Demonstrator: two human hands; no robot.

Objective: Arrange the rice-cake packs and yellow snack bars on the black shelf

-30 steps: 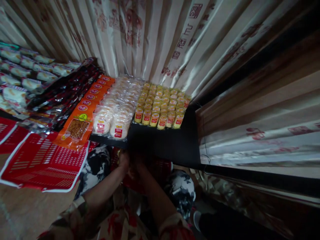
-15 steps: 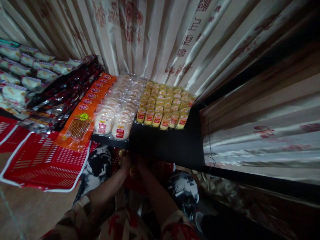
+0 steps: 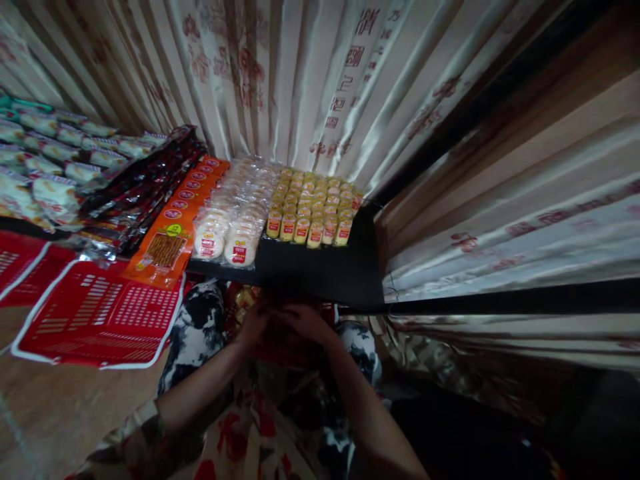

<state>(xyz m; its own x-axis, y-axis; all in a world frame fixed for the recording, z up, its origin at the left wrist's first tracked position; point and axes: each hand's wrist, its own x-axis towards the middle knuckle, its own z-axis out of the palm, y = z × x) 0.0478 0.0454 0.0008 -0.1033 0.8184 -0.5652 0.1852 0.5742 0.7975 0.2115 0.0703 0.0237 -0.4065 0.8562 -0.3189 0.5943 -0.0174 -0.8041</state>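
Observation:
My left hand [image 3: 256, 321] and my right hand [image 3: 303, 321] are close together between my knees, low in front of the black shelf's edge. They reach into a red basket [image 3: 327, 312] there, mostly hidden by shadow and my arms. Small golden-yellow packs [image 3: 243, 300] lie in it beside my left hand. My fingers are dark and blurred, so their grip and anything in them cannot be made out. Above, on the black shelf [image 3: 320, 270], stand rows of small yellow wrapped cakes [image 3: 301, 228]. White round crackers [image 3: 241, 248] in clear wrappers lie left of them.
An orange snack packet [image 3: 165, 250] overhangs the shelf edge, beside dark red-and-black packets [image 3: 150, 183]. White-wrapped snacks [image 3: 55, 190] fill the far left. Below is an empty-looking red basket [image 3: 100, 320] with white rim. Pleated printed curtains [image 3: 300, 80] hang behind and to the right.
My right hand and forearm have shifted right, away from my left hand. More golden packs show beside my left hand. The view has turned slightly, moving the shelf goods left.

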